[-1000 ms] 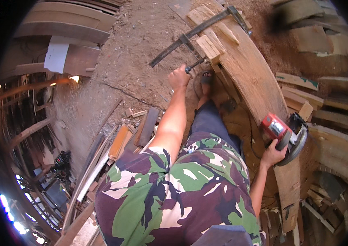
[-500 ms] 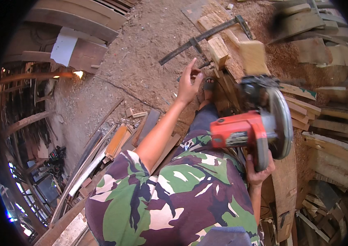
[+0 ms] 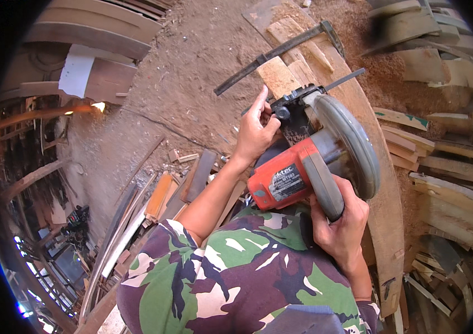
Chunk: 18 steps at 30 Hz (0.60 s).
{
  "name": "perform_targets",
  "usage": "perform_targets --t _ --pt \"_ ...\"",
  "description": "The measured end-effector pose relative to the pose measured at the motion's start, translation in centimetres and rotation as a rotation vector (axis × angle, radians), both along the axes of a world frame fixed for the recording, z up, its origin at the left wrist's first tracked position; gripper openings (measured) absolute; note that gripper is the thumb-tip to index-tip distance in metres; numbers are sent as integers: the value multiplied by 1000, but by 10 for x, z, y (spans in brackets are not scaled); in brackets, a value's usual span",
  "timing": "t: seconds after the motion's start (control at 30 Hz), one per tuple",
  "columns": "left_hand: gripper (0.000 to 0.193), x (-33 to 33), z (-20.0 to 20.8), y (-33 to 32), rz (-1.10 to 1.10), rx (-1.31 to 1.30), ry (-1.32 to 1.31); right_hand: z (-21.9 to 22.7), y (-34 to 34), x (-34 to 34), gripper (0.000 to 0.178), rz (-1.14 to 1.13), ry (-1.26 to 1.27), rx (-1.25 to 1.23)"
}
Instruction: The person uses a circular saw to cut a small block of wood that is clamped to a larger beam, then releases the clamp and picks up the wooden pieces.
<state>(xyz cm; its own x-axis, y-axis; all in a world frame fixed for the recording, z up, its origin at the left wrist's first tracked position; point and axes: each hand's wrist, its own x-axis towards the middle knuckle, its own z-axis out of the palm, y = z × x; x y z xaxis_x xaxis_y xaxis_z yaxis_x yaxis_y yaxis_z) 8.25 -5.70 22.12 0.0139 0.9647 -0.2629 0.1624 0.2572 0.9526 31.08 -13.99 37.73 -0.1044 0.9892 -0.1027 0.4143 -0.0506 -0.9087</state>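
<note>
While the right hand (image 3: 341, 225) grips the circular saw (image 3: 317, 161), offcuts (image 3: 189, 181) crowd the curved plank (image 3: 384, 195).

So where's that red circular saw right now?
In the head view the red circular saw is right of centre, lifted above the curved plank: the right hand grips its handle and the left hand touches its front.

Right hand (image 3: 339, 231) grips the grey handle of a red-bodied circular saw with a grey metal blade guard (image 3: 317, 167), held up over a camouflage-patterned lap. Left hand (image 3: 256, 131) touches a black knob at the saw's front, apparently pinching it, though the fingertips are partly hidden. Beyond lie a long curved wooden plank (image 3: 384, 183) and a dark metal bar clamp (image 3: 281, 50) on sawdust-covered ground.
</note>
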Motion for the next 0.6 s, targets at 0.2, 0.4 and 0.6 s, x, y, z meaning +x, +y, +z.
perform_targets --t 0.2,0.4,0.6 --pt "78 -1 -4 5 -1 -72 -83 -1 6 -6 47 -35 -74 -22" --pt "79 -3 -20 6 50 -33 -156 -7 6 -7 55 25 -59 8" --pt "79 -11 -4 17 -44 -131 -176 -9 18 -12 54 31 -30 -26"
